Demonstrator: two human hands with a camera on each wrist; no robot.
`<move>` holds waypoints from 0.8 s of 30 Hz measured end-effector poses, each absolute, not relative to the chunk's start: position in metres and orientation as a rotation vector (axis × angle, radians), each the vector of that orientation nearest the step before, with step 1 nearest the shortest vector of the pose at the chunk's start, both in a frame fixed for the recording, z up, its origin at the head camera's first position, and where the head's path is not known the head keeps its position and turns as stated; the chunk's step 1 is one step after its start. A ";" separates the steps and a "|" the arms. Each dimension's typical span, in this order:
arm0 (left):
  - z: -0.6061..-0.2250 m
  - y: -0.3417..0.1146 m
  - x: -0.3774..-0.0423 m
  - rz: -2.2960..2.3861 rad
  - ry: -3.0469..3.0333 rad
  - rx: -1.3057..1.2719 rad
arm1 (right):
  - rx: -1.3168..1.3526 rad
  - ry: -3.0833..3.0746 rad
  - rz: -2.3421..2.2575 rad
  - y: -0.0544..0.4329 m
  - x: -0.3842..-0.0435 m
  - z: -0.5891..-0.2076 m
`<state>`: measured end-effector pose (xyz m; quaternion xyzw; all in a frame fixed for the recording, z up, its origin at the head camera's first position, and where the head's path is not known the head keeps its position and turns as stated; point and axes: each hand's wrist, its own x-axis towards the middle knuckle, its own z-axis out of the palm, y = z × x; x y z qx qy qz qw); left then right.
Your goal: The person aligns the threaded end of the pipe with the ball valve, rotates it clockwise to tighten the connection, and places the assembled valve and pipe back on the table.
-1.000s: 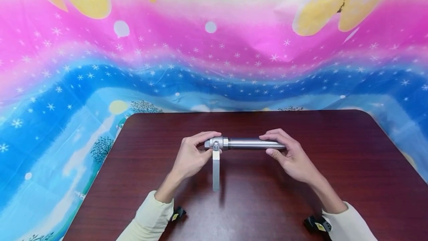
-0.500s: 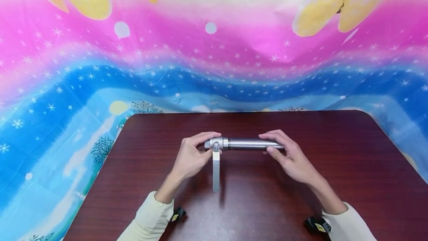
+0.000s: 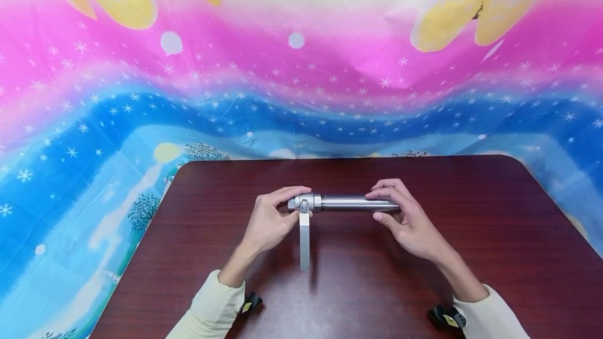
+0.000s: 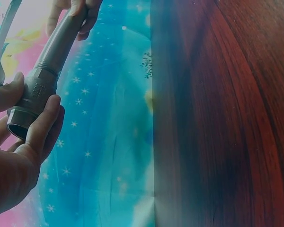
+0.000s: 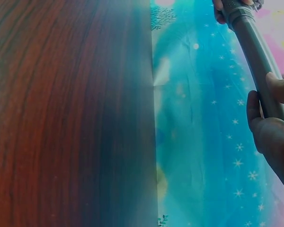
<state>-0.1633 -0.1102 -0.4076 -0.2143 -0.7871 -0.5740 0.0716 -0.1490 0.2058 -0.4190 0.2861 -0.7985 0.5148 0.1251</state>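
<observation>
My left hand grips a steel ball valve between thumb and fingers. Its long flat lever handle points toward me. A straight metal pipe extends rightward from the valve, its threaded end at the valve's hex collar. Around the far end of that pipe, my right hand has its fingers and thumb curled. The left wrist view shows the hollow open end of the valve facing the camera. In the right wrist view, thumb and fingers hold the pipe from both sides. The right palm hides the pipe's end.
Both hands hold the joined parts above a dark reddish-brown wooden table. A colourful snowflake-printed cloth hangs behind and beside the table. Black wrist devices sit at both cuffs.
My right fingers and thumb have shifted around the pipe, the thumb now lower and more spread from the fingers. My left hand and the valve have stayed put.
</observation>
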 end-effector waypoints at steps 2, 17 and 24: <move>-0.407 -0.110 -0.163 -1.727 -2.362 -0.646 | 0.836 -2.315 1.487 0.206 -0.149 -0.420; -0.406 -0.111 -0.163 -1.723 -2.355 -0.648 | 0.780 -2.361 1.380 0.207 -0.152 -0.421; -0.407 -0.110 -0.163 -1.741 -2.366 -0.629 | 0.784 -2.372 1.360 0.208 -0.152 -0.422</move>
